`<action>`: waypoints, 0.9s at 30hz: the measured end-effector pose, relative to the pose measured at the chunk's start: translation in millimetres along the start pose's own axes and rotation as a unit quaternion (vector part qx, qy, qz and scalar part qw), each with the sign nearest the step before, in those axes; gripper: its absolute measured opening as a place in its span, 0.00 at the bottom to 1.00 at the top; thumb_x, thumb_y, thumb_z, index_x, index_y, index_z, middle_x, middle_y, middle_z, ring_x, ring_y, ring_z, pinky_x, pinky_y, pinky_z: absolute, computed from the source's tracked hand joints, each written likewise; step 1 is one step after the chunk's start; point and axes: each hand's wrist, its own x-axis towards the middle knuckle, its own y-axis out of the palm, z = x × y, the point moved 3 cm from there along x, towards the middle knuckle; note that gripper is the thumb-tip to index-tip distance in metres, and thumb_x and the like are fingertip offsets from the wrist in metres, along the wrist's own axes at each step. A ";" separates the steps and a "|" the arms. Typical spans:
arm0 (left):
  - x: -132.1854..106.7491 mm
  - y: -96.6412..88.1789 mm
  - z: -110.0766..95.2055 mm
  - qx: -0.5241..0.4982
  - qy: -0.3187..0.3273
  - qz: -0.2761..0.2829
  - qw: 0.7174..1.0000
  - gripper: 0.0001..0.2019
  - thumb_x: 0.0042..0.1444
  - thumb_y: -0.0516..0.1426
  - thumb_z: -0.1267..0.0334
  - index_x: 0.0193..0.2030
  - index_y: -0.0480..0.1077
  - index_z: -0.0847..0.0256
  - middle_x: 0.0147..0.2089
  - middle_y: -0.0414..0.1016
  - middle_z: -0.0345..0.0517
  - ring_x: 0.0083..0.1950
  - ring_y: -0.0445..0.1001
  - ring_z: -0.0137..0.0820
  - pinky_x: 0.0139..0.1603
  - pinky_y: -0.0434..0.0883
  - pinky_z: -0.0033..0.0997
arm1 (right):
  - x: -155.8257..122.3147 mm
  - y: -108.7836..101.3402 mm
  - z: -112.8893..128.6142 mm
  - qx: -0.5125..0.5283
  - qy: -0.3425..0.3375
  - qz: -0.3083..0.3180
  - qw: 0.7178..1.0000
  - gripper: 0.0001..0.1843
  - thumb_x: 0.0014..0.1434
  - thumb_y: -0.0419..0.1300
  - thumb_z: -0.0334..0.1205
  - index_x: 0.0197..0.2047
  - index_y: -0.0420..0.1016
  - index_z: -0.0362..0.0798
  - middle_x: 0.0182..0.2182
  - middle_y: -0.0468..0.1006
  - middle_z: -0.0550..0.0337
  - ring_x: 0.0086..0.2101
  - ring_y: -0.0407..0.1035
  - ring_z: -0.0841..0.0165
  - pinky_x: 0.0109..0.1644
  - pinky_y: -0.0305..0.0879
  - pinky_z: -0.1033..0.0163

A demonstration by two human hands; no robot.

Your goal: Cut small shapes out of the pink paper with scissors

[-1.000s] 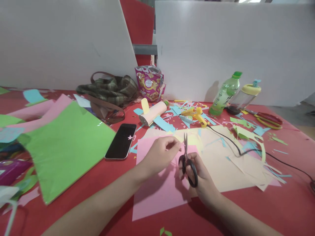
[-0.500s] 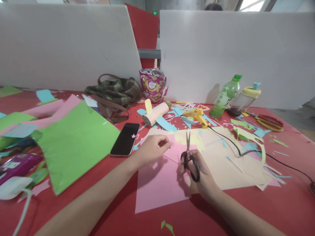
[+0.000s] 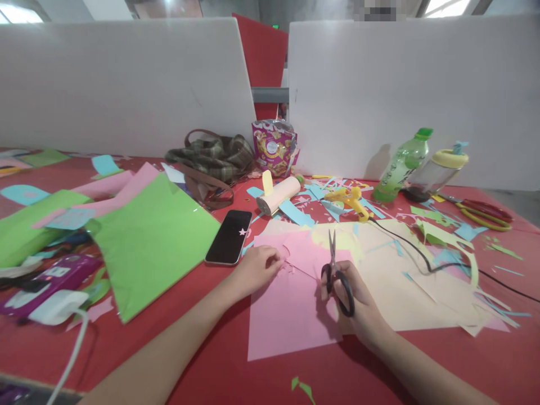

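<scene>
White upright panels (image 3: pixel 379 84) close off the far side of the red bench (image 3: pixel 228 360), and from where I stand its top looks thick with paper offcuts. Near the middle, the person's right grip (image 3: pixel 352 289) is closed around black-handled metal scissors (image 3: pixel 333 263), fingers and thumb about the loops. Their blades point up and away, slightly parted, probably so they are ready to cut without being turned.

Across from it, the left grip (image 3: pixel 259 267) is low over a flat pink paper sheet (image 3: pixel 291 326), fingers curled in toward the thumb. Small pink paper scraps (image 3: pixel 289 264) lie right by the fingertips; whether any is pinched I cannot tell. That sheet spreads beneath both grips, perhaps serving as a work mat that catches trimmings.

Just beyond the left grip rests a black flat smartphone (image 3: pixel 223 247) with a little pink star (image 3: pixel 242 232) on it, maybe set there because the dark glass makes it easy to spot. Farther left of that grip is a large bright green sheet (image 3: pixel 156 247). Beyond the right grip, a yellow plastic glue gun (image 3: pixel 359 205) lies on its side, seemingly parked within reach, its black cord (image 3: pixel 405 246) trailing rightward over large cream paper (image 3: pixel 405 304).
</scene>
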 end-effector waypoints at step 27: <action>-3.9 -0.3 7.2 0.180 -0.032 -0.088 0.979 0.10 0.54 0.43 0.70 0.28 0.63 0.62 0.32 0.65 0.43 0.39 0.64 0.34 0.36 0.53 0.35 | 10.4 -17.7 15.5 -0.111 -0.058 -0.084 0.989 0.13 0.50 0.57 0.47 0.32 0.56 0.53 0.27 0.62 0.65 0.28 0.59 0.71 0.30 0.58 0.65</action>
